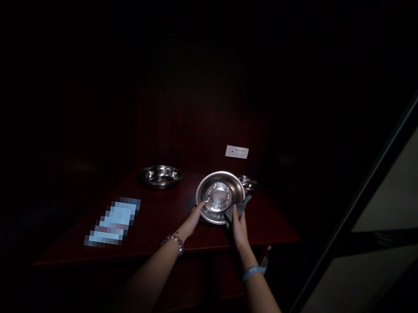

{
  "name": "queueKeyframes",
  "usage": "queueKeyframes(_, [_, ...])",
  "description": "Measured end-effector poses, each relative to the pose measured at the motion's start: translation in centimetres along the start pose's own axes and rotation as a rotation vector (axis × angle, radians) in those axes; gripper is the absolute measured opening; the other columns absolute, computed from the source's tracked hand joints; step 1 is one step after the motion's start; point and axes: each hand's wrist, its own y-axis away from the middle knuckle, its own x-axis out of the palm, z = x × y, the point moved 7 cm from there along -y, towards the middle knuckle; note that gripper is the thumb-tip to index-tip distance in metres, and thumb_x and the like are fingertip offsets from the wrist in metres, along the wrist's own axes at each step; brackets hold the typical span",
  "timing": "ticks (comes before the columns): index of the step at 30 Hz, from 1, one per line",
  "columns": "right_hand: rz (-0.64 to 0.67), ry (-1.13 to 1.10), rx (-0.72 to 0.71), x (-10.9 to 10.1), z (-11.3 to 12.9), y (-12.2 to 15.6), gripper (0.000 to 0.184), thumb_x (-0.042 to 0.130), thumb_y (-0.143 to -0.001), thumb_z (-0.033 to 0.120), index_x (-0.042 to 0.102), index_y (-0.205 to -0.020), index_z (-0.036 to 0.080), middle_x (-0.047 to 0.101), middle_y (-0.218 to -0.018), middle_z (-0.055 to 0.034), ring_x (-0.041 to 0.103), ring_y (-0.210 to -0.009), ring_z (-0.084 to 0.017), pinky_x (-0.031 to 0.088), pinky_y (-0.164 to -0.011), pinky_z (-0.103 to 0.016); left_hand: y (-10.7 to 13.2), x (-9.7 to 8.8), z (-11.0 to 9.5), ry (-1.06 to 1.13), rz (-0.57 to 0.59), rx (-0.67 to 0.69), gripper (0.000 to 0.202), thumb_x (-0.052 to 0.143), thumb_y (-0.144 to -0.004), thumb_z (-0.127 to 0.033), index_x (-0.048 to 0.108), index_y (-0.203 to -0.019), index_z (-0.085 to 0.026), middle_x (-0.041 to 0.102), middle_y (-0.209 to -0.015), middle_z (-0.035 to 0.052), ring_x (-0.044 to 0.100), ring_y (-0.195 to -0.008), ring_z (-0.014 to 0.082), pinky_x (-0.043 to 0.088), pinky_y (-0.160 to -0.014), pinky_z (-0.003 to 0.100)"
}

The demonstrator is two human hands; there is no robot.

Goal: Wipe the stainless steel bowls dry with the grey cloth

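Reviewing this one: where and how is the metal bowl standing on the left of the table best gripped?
Probably by the near rim of the left bowl, coming from the person's side, thumb inside and fingers under the outer wall. It sits mouth up, its near rim unobstructed and its wall sloping outward. The left hand would first need freeing from the tilted bowl.
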Motion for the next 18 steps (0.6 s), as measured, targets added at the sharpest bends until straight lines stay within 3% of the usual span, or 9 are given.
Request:
queueKeyframes(4, [0.059, -0.057, -0.073, 0.5, 1.2, 0.7, 0.076, 0.065, -0.086, 0.054, 0.04, -0.153, 0.03, 0.062, -0.141, -0.0069, 0.058, -0.131, -0.024, 0.045, -0.113, -0.046, -0.5, -0.1, 0.5, 0.016, -0.04, -0.04, 0.032, 0.063, -0.088, -0.04, 0.072, -0.104, -0.014, 0.074, -0.119, 0.0144, 0.056, -0.132, 0.0324, 0.027, -0.121, 0.049])
queueKeyframes(7, [0.072, -0.085, -0.115, 0.4, 1.7, 0.8, 0.076, 0.063, -0.086, 0.054, 0.037, -0.154, 0.032, 0.061, -0.142, -0.0057, 0.059, -0.131, -0.023, 0.047, -0.11, -0.046, -0.9, -0.3, 1.0, 0.039, -0.047, -0.056, 0.033, 0.066, -0.085, -0.042, 0.072, -0.105, -0.017, 0.075, -0.117, 0.0135, 0.056, -0.132, 0.0325, 0.028, -0.121, 0.047])
queueKeyframes(13, [0.083, -0.144, -0.029, 0.0, 0.4, 0.1, 0.065, 0.049, -0.09, 0.064, 0.052, -0.143, 0.026, 0.068, -0.132, -0.0062, 0.062, -0.125, -0.022, 0.052, -0.103, -0.043, -0.8, -0.4, 0.7, 0.014, -0.059, -0.026, 0.036, 0.061, -0.09, -0.043, 0.072, -0.111, -0.016, 0.074, -0.122, 0.0117, 0.058, -0.13, 0.0301, 0.029, -0.122, 0.044])
queueKeyframes(18, [0.006, -0.272, 0.161, -0.5, -1.3, 0.0, 0.045, 0.067, -0.077, 0.053, 0.068, -0.107, 0.02, 0.077, -0.096, -0.0042, 0.072, -0.099, -0.023, 0.059, -0.086, -0.036, -0.5, -0.4, 0.6, 0.019, -0.089, -0.042, 0.037, 0.062, -0.091, -0.04, 0.071, -0.114, -0.013, 0.073, -0.124, 0.0138, 0.057, -0.132, 0.0289, 0.031, -0.121, 0.044])
